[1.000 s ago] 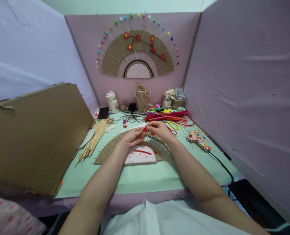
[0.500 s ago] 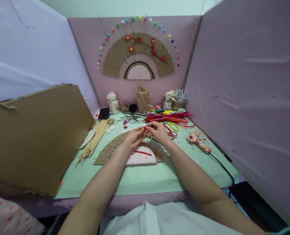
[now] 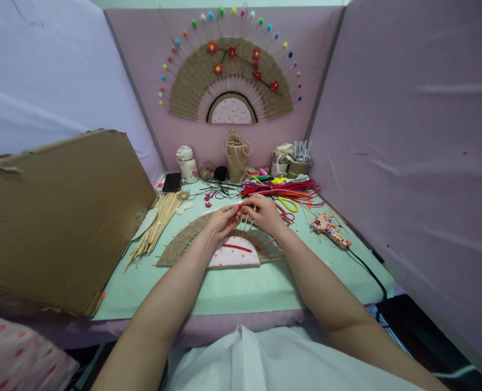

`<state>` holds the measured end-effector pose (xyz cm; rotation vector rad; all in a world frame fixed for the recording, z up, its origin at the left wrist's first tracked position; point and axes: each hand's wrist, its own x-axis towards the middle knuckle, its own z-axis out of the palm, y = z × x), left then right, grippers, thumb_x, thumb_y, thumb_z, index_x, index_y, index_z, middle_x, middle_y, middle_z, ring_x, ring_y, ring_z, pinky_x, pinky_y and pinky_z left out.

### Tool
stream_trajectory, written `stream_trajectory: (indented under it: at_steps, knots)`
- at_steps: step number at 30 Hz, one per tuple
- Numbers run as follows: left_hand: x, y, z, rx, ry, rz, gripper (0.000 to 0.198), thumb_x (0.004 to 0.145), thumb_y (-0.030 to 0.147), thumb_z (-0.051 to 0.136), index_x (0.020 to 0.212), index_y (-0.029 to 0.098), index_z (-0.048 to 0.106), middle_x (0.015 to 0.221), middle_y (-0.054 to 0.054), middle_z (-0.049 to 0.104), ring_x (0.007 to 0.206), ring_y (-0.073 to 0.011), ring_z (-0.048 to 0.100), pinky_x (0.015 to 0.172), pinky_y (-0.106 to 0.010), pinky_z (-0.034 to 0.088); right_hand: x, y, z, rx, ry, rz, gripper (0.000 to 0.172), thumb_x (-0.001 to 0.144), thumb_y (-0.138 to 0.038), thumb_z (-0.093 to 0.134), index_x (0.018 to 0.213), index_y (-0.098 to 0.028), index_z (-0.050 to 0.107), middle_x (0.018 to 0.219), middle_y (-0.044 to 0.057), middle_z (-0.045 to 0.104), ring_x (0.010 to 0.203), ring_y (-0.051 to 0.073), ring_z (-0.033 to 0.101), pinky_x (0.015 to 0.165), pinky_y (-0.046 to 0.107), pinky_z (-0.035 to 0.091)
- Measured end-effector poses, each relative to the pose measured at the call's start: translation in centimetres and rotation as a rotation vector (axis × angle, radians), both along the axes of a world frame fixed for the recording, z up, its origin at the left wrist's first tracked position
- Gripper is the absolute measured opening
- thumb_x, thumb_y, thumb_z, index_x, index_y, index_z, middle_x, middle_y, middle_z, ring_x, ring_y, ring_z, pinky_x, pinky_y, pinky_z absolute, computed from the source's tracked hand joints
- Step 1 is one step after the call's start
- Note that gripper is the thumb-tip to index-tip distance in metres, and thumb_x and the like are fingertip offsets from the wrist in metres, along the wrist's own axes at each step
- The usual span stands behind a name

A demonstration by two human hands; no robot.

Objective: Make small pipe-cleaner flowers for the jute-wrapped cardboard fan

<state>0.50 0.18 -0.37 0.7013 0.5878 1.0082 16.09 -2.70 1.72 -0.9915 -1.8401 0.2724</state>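
Over the woven fan [image 3: 186, 239] on the green table [image 3: 249, 293], the left hand [image 3: 223, 221] and right hand [image 3: 262, 212] meet, both pinching a small red piece [image 3: 239, 207] at the fingertips, its exact form too small to tell; good handling here probably means steadying it with the left and working it with light, short right-hand turns; wrists are best kept off the thin sticks [image 3: 246, 225], and the red strip [image 3: 237, 247] on the dotted half-disc [image 3: 235, 259] left undisturbed
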Motion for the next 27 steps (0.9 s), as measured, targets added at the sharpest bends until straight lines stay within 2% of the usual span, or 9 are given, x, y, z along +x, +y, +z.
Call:
stream_trajectory:
  at_steps: [8, 14, 20, 24, 27]
  knots:
    - [-0.12, -0.11, -0.02, 0.022, 0.103, -0.057, 0.01, 0.071, 0.012, 0.071, 0.072, 0.008, 0.061, 0.058, 0.0, 0.058, 0.052, -0.0036, 0.055, 0.05, -0.011, 0.043, 0.19, 0.44, -0.58, 0.113, -0.264, -0.081, 0.015, 0.085, -0.021, 0.051, 0.079, -0.018, 0.064, 0.079, 0.005, 0.059, 0.079, 0.017, 0.052, 0.073, 0.028, 0.04]
    - [-0.5, 0.23, -0.42, 0.032, 0.163, -0.116, 0.003, 0.074, 0.008, 0.066, 0.074, 0.008, 0.063, 0.06, -0.003, 0.06, 0.054, -0.0047, 0.056, 0.051, -0.012, 0.045, 0.03, 0.4, -0.63, 0.13, -0.346, -0.12, 0.011, 0.082, -0.018, 0.054, 0.073, -0.017, 0.06, 0.077, 0.005, 0.057, 0.077, 0.017, 0.051, 0.07, 0.027, 0.038]
    - [-0.59, 0.01, -0.06, -0.019, 0.207, -0.135, 0.007, 0.075, 0.006, 0.064, 0.07, 0.007, 0.06, 0.057, -0.002, 0.058, 0.051, -0.0043, 0.055, 0.049, -0.011, 0.045, -0.54, -0.05, -0.47, 0.205, -0.421, -0.141, 0.013, 0.081, -0.013, 0.053, 0.069, -0.017, 0.055, 0.074, 0.005, 0.055, 0.073, 0.017, 0.048, 0.067, 0.028, 0.037]
    - [-0.66, -0.08, 0.3, -0.044, 0.177, -0.128, 0.005, 0.076, 0.005, 0.063, 0.073, 0.007, 0.06, 0.059, -0.002, 0.058, 0.052, -0.004, 0.056, 0.05, -0.011, 0.045, -0.61, -0.03, -0.42, 0.177, -0.361, -0.092, 0.013, 0.08, -0.014, 0.053, 0.068, -0.017, 0.056, 0.074, 0.006, 0.056, 0.074, 0.017, 0.049, 0.067, 0.028, 0.037]
    - [-0.88, 0.1, 0.42, -0.071, 0.137, -0.105, 0.005, 0.078, 0.003, 0.06, 0.076, 0.007, 0.061, 0.061, -0.003, 0.059, 0.054, -0.0046, 0.057, 0.051, -0.011, 0.046, -0.15, 0.42, -0.48, -0.01, -0.133, -0.012, 0.011, 0.081, -0.019, 0.054, 0.074, -0.016, 0.062, 0.076, 0.004, 0.061, 0.072, 0.015, 0.053, 0.067, 0.027, 0.039]
